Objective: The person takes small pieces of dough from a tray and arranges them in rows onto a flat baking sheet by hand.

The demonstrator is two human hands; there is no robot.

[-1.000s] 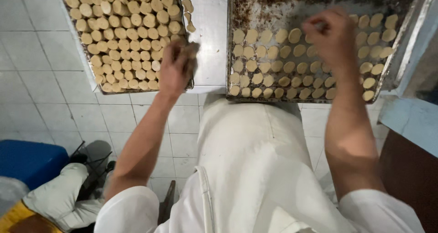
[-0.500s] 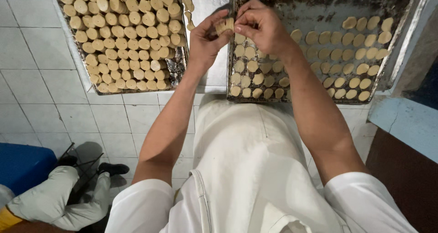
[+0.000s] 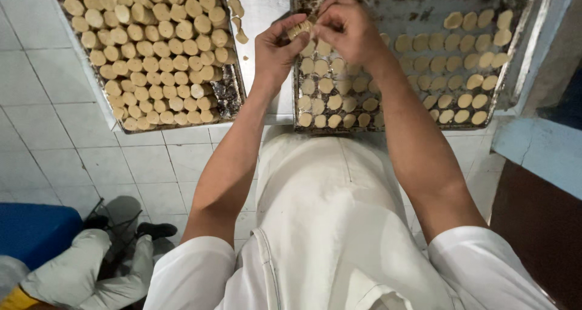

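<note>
1. I am pinching a small stack of dough rounds (image 3: 301, 29) between my left hand (image 3: 276, 49) and right hand (image 3: 345, 28), fingers closed around it.
2. I am holding it over the dark tray (image 3: 515, 79) at 12 o'clock; a light grip seems wise, so the soft pieces keep shape.

Pale tan dough pieces (image 3: 163, 49) left of the left hand (image 3: 276, 49); dark, stained tray (image 3: 418, 6) beyond the right hand (image 3: 345, 28); white tiled floor (image 3: 54, 152).

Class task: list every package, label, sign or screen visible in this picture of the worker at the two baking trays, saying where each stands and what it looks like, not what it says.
None in view: only two metal trays of round dough pieces, unlabelled.
</note>
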